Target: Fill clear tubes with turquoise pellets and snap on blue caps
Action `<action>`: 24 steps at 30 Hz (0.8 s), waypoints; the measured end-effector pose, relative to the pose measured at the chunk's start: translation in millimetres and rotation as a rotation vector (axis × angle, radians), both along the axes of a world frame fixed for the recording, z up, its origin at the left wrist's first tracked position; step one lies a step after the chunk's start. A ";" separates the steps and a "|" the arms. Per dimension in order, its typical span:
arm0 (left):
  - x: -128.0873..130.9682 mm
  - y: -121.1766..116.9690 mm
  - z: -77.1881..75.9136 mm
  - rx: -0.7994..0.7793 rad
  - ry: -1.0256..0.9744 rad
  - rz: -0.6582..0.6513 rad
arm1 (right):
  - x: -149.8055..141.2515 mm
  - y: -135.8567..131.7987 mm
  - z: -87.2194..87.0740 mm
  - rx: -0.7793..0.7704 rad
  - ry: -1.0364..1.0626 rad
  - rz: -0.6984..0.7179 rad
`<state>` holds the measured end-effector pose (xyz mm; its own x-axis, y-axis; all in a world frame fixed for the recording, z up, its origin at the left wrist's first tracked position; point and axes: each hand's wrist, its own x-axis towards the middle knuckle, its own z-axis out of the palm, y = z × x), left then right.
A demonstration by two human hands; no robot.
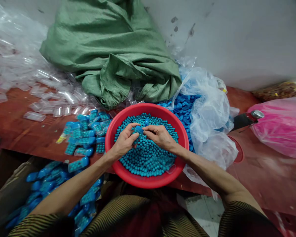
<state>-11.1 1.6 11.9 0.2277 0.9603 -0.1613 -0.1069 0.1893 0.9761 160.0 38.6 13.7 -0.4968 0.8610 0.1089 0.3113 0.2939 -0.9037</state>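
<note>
Above a red basin [148, 183] filled with small blue beads [144, 161], my left hand [123, 142] grips a small plastic container with a blue cap [138, 130]. Its clear body is mostly hidden by the fingers. My right hand [161, 136] is closed in a pinch at the right side of the blue cap. A loose blue cap [146, 122] lies on the beads just behind the hands. Partly sunk in the beads at the front right is a clear empty container [171, 168].
Filled blue-capped containers [85, 135] lie left of the basin, with more heaped below the table edge [46, 179]. Empty clear containers [66, 97] spread at the back left. A green sack [113, 42] stands behind; blue caps [182, 107] and plastic bags [207, 102] sit right.
</note>
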 end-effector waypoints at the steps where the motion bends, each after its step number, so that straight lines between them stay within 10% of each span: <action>1: 0.3 -0.6 0.4 0.002 -0.009 0.008 | -0.8 -1.2 0.0 0.026 -0.008 0.016; 12: -3.4 4.7 1.5 -0.011 0.059 0.022 | 7.0 31.1 18.3 -0.152 -0.080 0.209; 18: -3.6 1.4 7.6 -0.015 0.059 -0.052 | 4.4 27.6 14.4 -0.371 0.224 -0.015; 24: 0.5 -1.3 3.0 0.031 0.066 -0.043 | -2.4 11.8 12.4 -0.159 0.057 -0.121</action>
<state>-10.6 0.3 14.9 0.2590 0.9545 -0.1482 -0.0343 0.1624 0.9861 157.6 50.4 26.2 -0.3854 0.9227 -0.0081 0.2827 0.1097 -0.9529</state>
